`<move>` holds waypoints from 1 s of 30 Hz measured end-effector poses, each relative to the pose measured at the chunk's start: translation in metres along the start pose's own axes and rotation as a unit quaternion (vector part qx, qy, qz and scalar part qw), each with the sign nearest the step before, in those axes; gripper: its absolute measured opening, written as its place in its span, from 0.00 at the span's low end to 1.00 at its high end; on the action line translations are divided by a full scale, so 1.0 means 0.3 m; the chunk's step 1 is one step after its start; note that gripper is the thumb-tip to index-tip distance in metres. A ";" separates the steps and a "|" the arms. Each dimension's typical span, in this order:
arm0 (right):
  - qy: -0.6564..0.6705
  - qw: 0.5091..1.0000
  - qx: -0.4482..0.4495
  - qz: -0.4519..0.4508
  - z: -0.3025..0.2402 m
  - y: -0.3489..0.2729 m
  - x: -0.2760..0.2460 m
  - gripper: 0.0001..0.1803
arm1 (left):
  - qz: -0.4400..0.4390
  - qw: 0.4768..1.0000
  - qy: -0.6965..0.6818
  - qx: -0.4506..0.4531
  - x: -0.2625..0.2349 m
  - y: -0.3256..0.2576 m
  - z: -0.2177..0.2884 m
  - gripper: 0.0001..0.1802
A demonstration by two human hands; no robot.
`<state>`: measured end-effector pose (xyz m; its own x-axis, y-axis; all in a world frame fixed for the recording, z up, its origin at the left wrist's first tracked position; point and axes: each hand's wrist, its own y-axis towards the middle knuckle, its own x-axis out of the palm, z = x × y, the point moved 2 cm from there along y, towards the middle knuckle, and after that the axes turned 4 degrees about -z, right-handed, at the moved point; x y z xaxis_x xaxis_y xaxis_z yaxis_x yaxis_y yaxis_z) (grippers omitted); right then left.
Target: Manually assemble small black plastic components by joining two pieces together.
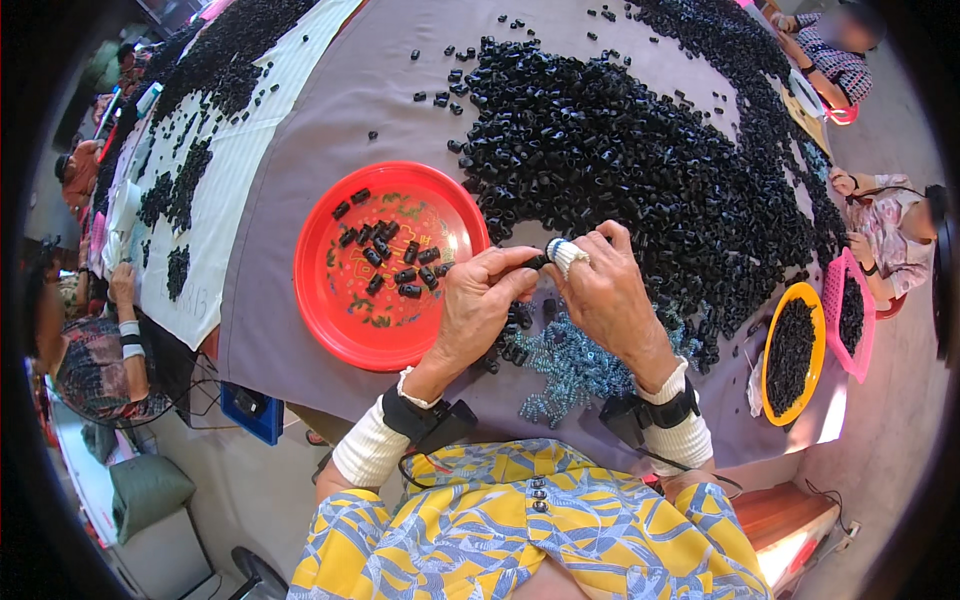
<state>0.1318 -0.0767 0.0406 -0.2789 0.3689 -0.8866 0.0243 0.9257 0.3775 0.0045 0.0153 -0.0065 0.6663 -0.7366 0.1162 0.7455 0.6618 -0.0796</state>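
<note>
nearest my head cam: blk wrist units over white cuffs; cable off the r one could snag if that arm swings wide. next, blue-grey coils, springs afaict, piled just below r hand. l hand: thumb + index pinched narrow on a small blk part, held up between tray and heap. r fingertips bunched at its other end; white finger wrap partly hides them, can't tell if they grip it. if the pinch slips, part likely drops among the coils, which i'd expect to tangle. red round tray just l of l hand, loose blk cylinders inside; a bump on the rim could scatter them. beyond, big blk heap: similar parts, so a stray gets lost easily.
</note>
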 end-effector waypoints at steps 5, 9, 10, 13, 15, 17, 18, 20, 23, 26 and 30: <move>-0.015 1.000 -0.008 0.004 0.000 -0.008 0.020 0.05 | -0.003 1.000 -0.002 0.006 0.003 -0.001 -0.002 0.12; -0.002 1.000 -0.014 -0.008 -0.002 -0.014 0.032 0.05 | -0.003 1.000 0.005 0.000 0.000 -0.003 -0.008 0.12; 0.002 1.000 -0.018 -0.006 -0.002 -0.016 0.037 0.05 | -0.005 1.000 -0.006 -0.008 -0.001 -0.003 -0.012 0.12; 0.022 1.000 -0.020 0.008 0.003 -0.021 0.045 0.05 | -0.012 0.999 -0.032 -0.019 0.000 -0.006 -0.015 0.12; 0.040 0.999 -0.019 0.005 0.007 -0.022 0.039 0.05 | -0.018 0.998 -0.047 -0.023 0.004 -0.008 -0.012 0.13; 0.057 0.998 -0.018 0.002 0.011 -0.019 0.036 0.05 | -0.010 0.998 -0.057 -0.025 0.008 -0.007 -0.005 0.12; 0.072 0.997 -0.020 0.008 0.013 -0.018 0.035 0.05 | -0.010 0.998 -0.057 -0.025 0.010 -0.007 -0.004 0.12; 0.087 0.996 -0.021 0.014 0.014 -0.018 0.033 0.05 | -0.008 0.999 -0.047 -0.007 0.014 -0.006 0.004 0.12; 0.102 0.994 -0.024 0.023 0.017 -0.021 0.037 0.05 | -0.002 0.999 -0.037 0.002 0.021 -0.008 0.013 0.12; 0.082 0.996 -0.028 0.009 0.022 -0.028 0.041 0.05 | -0.007 1.000 -0.009 0.014 0.017 -0.009 -0.003 0.12; 0.090 0.995 -0.029 -0.013 0.019 -0.027 0.033 0.05 | -0.006 1.000 -0.007 0.021 0.017 -0.009 0.005 0.11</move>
<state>0.1342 -0.0800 0.0273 -0.4461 0.3195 -0.8360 -0.0384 0.9264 0.3746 0.0059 0.0098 -0.0043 0.6562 -0.7432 0.1308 0.7523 0.6577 -0.0372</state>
